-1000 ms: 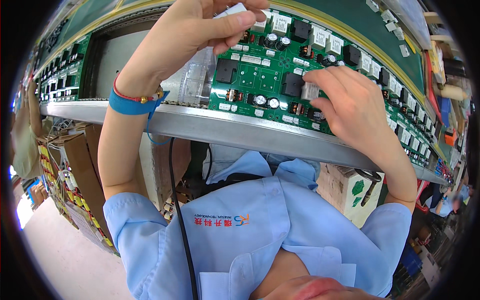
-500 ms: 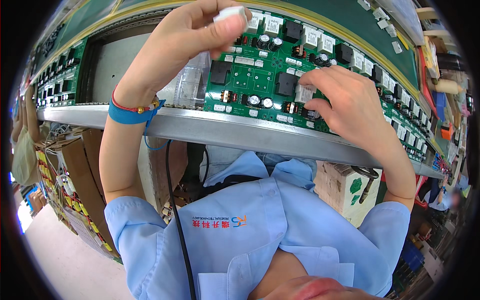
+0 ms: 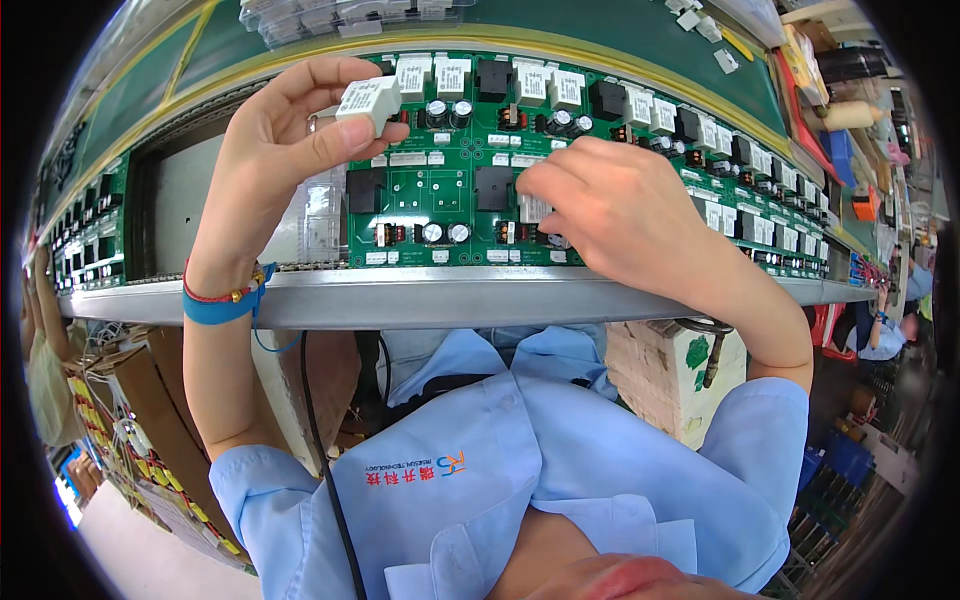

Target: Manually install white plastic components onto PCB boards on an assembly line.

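Head view: left hand [image 3: 285, 140] grips white block [image 3: 368, 103] near left edge of board [image 3: 430, 192]

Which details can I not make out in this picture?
- Head view: the left hand covers part of the held white block.
- Head view: the right hand covers part of the second white block.
- Head view: the top edge cuts off the clear tray.

Pale floor [image 3: 150, 540] — lower left | green worktop [image 3: 570, 22] — yellow-edged | bright light [image 3: 68, 503], far left
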A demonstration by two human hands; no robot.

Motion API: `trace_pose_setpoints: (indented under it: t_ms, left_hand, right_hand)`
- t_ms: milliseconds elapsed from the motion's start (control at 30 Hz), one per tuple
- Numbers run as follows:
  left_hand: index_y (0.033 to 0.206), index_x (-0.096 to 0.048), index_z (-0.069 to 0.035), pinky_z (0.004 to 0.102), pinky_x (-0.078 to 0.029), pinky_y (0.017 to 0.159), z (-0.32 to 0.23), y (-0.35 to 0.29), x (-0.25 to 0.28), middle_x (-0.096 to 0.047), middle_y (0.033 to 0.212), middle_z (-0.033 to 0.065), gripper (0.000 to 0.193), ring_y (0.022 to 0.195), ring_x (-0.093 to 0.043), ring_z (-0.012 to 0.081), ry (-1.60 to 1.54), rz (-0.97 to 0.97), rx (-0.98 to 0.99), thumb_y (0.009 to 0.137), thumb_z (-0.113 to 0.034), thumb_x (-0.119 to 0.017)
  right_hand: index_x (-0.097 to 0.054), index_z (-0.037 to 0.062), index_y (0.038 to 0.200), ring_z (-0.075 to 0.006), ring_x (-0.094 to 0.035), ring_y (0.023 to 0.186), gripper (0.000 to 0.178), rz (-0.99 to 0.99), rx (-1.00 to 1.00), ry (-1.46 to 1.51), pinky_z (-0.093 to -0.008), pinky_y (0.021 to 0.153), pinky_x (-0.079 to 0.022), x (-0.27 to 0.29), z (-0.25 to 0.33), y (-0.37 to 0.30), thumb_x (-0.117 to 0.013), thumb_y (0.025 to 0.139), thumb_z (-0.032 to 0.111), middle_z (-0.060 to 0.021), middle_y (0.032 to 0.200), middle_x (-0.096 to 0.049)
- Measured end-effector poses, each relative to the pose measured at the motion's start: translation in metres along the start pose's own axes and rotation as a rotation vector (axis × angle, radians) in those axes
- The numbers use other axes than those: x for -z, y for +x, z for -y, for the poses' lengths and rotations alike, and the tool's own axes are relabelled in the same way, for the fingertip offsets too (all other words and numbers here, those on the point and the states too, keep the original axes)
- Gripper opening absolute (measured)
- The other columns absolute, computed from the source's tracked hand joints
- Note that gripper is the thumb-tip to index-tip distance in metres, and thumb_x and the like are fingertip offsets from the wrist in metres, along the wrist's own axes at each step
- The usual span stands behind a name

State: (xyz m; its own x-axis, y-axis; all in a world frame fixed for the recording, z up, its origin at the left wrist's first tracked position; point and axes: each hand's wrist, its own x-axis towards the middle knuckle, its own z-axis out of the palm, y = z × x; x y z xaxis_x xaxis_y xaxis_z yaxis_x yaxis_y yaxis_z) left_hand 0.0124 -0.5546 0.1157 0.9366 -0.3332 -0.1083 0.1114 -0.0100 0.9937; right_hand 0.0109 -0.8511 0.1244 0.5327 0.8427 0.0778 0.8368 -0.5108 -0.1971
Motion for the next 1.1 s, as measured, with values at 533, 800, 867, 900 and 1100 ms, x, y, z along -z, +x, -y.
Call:
trace_pose_setpoints:
  t_ms: [533, 800, 867, 900, 1100]
  left_hand:
    - [0.130, -0.052, 0.002, 0.0264, -0.054, 0.088, -0.013, -0.011, -0.021, -0.066, 0.118, 0.0152, 0.048, 0.108, -0.067, 0.0220, 0.166, -0.080, -0.003, 0.094, -0.028, -0.063]
    - [0.121, -0.060, 0.000, 0.0221, -0.048, 0.070, 0.003, -0.012, -0.020, -0.064, 0.088, 0.0012, 0.042, 0.078, -0.060, 0.0086, 0.272, -0.053, -0.107, 0.084, -0.012, -0.076]
    - [0.116, -0.065, -0.002, 0.0212, -0.044, 0.063, 0.004, -0.012, -0.026, -0.059, 0.077, -0.0025, 0.038, 0.070, -0.051, 0.0060, 0.305, -0.061, -0.138, 0.081, -0.010, -0.078]
    - [0.118, -0.064, -0.002, 0.0212, -0.045, 0.068, 0.004, -0.013, -0.027, -0.060, 0.085, -0.0015, 0.038, 0.074, -0.052, 0.0056, 0.424, -0.031, -0.136, 0.081, -0.006, -0.075]
    - [0.112, -0.065, -0.003, 0.0278, -0.049, 0.071, 0.009, -0.013, -0.040, -0.063, 0.096, 0.0070, 0.041, 0.079, -0.059, 0.0174, 0.804, 0.048, -0.316, 0.073, -0.001, -0.076]
  right_hand:
    - [-0.060, 0.0062, 0.101, -0.0255, -0.062, 0.082, 0.036, -0.045, -0.012, 0.057, -0.0368, 0.066, -0.050, -0.001, -0.003, 0.005, -0.076, 0.068, 0.003, -0.0053, 0.092, -0.066]
    - [-0.060, 0.0044, 0.095, -0.0241, -0.063, 0.081, 0.026, -0.072, 0.005, 0.022, -0.0367, 0.064, -0.052, 0.000, -0.002, 0.007, -0.073, 0.071, 0.006, -0.0059, 0.080, -0.063]
    - [-0.060, 0.0042, 0.094, -0.0242, -0.064, 0.081, 0.026, -0.071, -0.011, 0.002, -0.0367, 0.064, -0.052, 0.000, -0.002, 0.007, -0.073, 0.071, 0.007, -0.0060, 0.080, -0.063]
    - [-0.060, 0.0040, 0.093, -0.0243, -0.064, 0.081, 0.026, -0.069, -0.020, -0.014, -0.0367, 0.064, -0.053, -0.001, -0.003, 0.007, -0.073, 0.071, 0.007, -0.0061, 0.081, -0.064]
    - [-0.060, 0.0044, 0.093, -0.0240, -0.064, 0.081, 0.026, -0.043, -0.038, 0.047, -0.0363, 0.063, -0.052, 0.000, -0.003, 0.006, -0.073, 0.071, 0.007, -0.0060, 0.079, -0.063]
